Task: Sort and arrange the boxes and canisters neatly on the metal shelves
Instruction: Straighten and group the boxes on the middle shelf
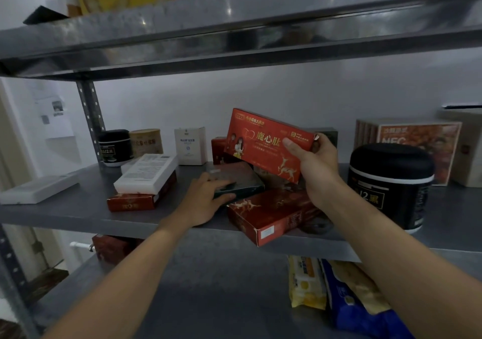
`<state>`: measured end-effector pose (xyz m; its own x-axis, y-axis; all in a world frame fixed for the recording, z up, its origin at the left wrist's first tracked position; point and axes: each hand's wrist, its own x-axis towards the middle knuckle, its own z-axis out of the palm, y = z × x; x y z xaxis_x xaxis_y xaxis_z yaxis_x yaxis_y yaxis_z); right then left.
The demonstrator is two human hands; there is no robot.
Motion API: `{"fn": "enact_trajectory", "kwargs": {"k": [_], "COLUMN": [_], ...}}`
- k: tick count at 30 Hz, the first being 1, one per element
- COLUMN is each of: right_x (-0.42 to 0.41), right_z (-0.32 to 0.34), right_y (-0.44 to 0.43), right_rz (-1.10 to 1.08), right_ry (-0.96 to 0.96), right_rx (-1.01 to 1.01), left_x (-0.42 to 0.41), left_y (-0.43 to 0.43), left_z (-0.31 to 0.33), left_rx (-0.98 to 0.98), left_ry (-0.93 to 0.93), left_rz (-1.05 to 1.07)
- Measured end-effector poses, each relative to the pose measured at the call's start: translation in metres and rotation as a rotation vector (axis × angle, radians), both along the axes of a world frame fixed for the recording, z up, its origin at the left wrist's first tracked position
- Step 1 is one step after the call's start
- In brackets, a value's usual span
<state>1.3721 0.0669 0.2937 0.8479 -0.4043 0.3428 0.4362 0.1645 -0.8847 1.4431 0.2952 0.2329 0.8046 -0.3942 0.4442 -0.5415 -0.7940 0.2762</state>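
Right hand [313,161] grips red box [263,143] by its right end, tilted, above the middle shelf [78,208]. Left hand [206,200] pinches dark box [234,179], fingers on top, thumb on front edge; it lies on flat red box [273,213]. Black canister [391,187] stands to the right.
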Motion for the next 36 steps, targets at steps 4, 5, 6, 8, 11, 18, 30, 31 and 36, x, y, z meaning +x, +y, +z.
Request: {"fn": "enact_trajectory", "kwargs": {"k": [4,5,6,8,11,18,30,31,36], "right_x": [0.001,0.001,0.001,0.002,0.003,0.007,0.012,0.012,0.015], "right_z": [-0.002,-0.003,-0.003,-0.004,-0.004,-0.004,-0.011,-0.012,-0.015], "right_y": [-0.006,-0.007,-0.008,-0.009,-0.009,-0.009,-0.017,-0.017,-0.019], "right_rz": [-0.017,-0.021,-0.023,-0.019,-0.022,-0.034,-0.041,-0.037,-0.043], "right_ry": [0.018,0.022,0.023,0.020,0.018,0.007,0.054,0.050,0.059], "right_rx": [0.005,0.009,0.012,0.014,0.017,0.028,-0.001,-0.003,-0.009], "left_x": [0.000,0.000,0.001,0.003,0.002,-0.003,0.000,-0.001,0.000], "left_y": [-0.009,-0.009,-0.010,-0.010,-0.011,-0.011,-0.026,-0.028,-0.035], "left_z": [0.001,0.000,0.000,-0.001,0.001,0.011,0.016,0.016,0.017], "left_rx": [-0.002,-0.003,-0.006,-0.013,-0.027,-0.390,-0.613,-0.613,-0.576], "left_ry": [0.004,0.004,0.007,0.037,0.093,0.379,0.635,0.641,0.646], "left_rz": [-0.024,-0.030,-0.035,-0.046,-0.073,-0.168,-0.155,-0.164,-0.143]}}
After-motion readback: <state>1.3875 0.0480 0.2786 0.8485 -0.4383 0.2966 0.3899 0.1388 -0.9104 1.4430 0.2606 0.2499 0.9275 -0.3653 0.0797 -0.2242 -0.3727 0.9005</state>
